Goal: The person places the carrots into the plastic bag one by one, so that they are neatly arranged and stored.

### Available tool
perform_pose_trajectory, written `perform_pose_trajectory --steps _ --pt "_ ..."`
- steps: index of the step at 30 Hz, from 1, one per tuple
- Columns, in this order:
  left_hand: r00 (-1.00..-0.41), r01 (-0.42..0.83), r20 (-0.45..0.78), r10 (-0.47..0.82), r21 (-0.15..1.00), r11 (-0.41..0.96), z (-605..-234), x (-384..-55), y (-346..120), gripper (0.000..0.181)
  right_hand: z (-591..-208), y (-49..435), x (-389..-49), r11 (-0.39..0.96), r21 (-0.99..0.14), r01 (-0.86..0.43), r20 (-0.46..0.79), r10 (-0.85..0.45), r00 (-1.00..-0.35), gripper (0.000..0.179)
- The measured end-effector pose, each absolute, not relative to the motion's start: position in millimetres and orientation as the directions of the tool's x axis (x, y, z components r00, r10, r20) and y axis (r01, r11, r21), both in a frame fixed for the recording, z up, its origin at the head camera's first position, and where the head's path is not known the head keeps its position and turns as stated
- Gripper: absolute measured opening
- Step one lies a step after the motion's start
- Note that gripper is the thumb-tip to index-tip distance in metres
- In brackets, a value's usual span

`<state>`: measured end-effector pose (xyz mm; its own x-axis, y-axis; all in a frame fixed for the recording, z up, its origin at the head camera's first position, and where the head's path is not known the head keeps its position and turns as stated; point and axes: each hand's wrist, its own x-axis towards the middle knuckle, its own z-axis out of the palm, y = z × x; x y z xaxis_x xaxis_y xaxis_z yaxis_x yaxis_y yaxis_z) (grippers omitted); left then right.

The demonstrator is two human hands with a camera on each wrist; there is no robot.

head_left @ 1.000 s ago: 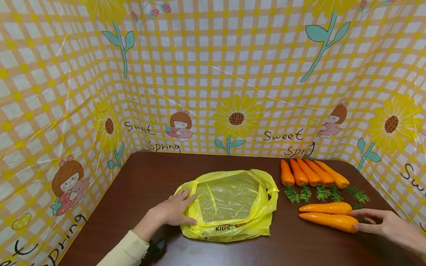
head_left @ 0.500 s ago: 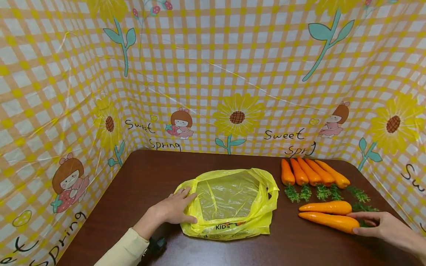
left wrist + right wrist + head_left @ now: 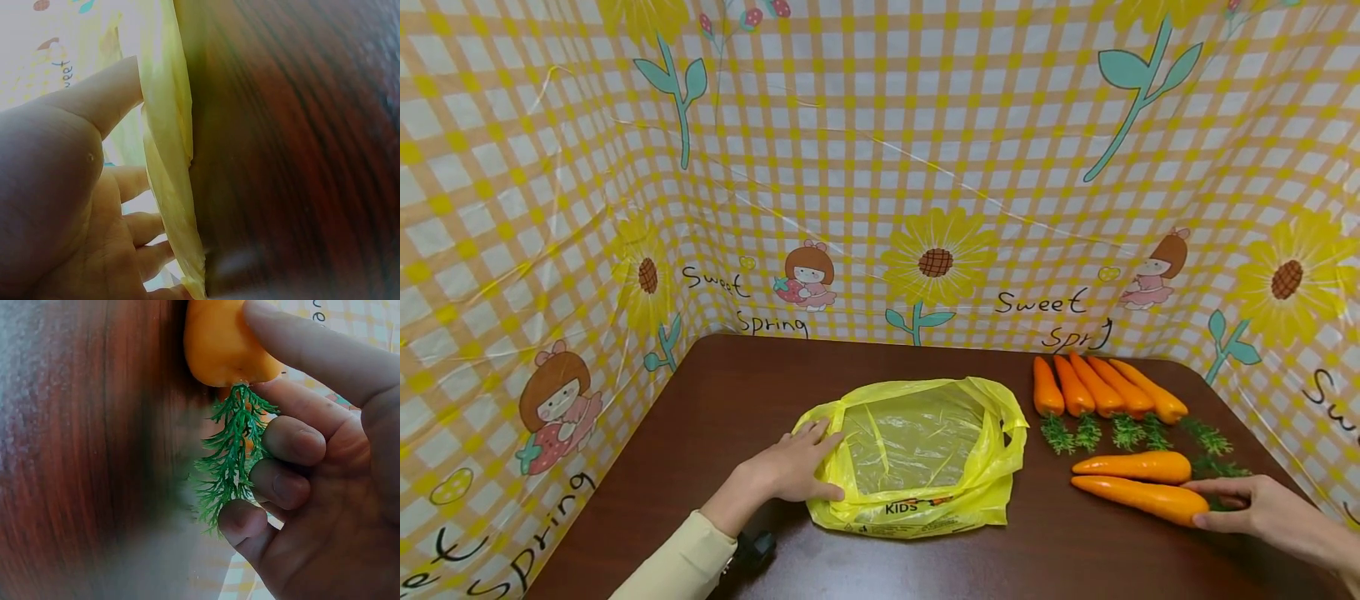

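Note:
A yellow plastic bag (image 3: 917, 517) lies on the table with its mouth spread wide. My left hand (image 3: 790, 467) rests on its left side, fingers straight and spread over the edge, thumb at the near rim; in the left wrist view the fingertips meet the yellow film. At the right, my right hand (image 3: 1255, 508) pinches the thick end of the nearer orange carrot (image 3: 1138, 497) between thumb and index finger. Its green leafy top (image 3: 234, 450) hangs by the curled other fingers in the right wrist view. A second carrot (image 3: 1135, 467) lies just behind it.
Several more carrots (image 3: 1105, 392) lie in a row at the back right, leafy tops toward me. A small black object (image 3: 754, 550) sits by the left forearm. Checked yellow cloth (image 3: 880, 183) walls in the dark brown table (image 3: 737, 375) at the back and sides.
My right hand has shifted slightly toward me at the carrot's thick end, its thumb a little lower. The left hand and the bag stay where they were.

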<state>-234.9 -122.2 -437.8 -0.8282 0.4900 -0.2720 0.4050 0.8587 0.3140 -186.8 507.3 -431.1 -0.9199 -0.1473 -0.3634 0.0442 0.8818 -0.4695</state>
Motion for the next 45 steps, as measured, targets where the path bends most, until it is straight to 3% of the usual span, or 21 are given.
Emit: perform_pose_trajectory --steps 35,45 --pt "-0.824 0.402 -0.283 0.491 0.320 0.858 -437.5 -233.8 -120.4 0.089 -423.8 517.6 -179.9 0.859 -0.513 0.011 -0.356 -0.201 -0.912 0.064" --pt "-0.824 0.406 -0.280 0.493 0.316 0.858 -437.8 -234.0 -121.4 0.088 -409.9 509.3 -175.1 0.871 -0.489 -0.047 -0.266 -0.200 -0.943 0.057"
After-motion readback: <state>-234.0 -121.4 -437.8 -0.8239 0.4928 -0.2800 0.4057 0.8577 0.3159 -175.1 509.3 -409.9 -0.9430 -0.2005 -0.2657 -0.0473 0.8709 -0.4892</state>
